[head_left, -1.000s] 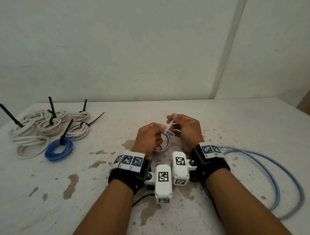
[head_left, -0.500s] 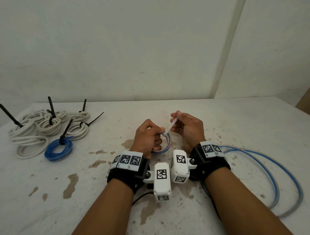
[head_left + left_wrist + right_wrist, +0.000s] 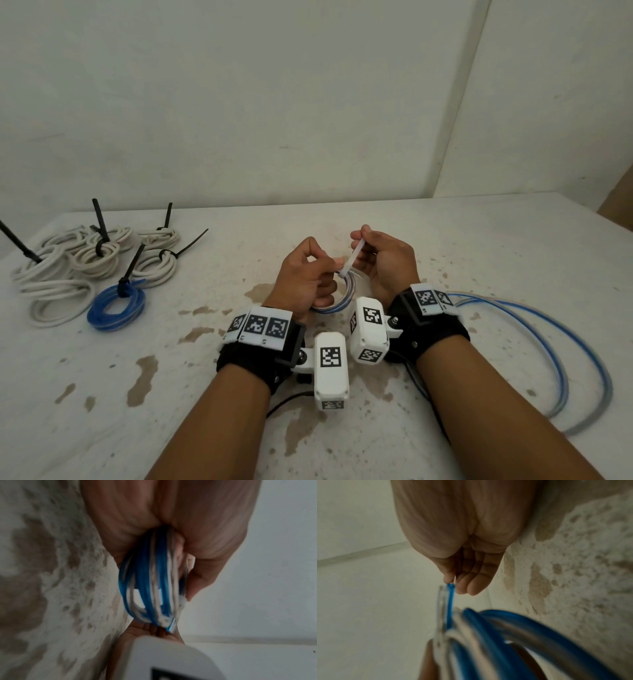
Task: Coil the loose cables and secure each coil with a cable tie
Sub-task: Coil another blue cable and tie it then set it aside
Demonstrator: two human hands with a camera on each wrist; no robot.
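- Since a second ago, the white cable tie [image 3: 351,257] has been drawn further up and out by the right hand [image 3: 387,265], whose grip is pinched on the tail.
- The blue-and-white coil [image 3: 337,301] is still clasped in the left hand [image 3: 305,274], fingers curled round it, near the middle of the surface [image 3: 479,246].
- The tie's head is largely hidden by fingers; both wrist views are blurred.
- Tied coils [image 3: 85,267] lie at the far left corner, unmoved.

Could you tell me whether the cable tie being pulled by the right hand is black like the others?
No, the cable tie pinched by the right hand is white, unlike those on the tied coils.
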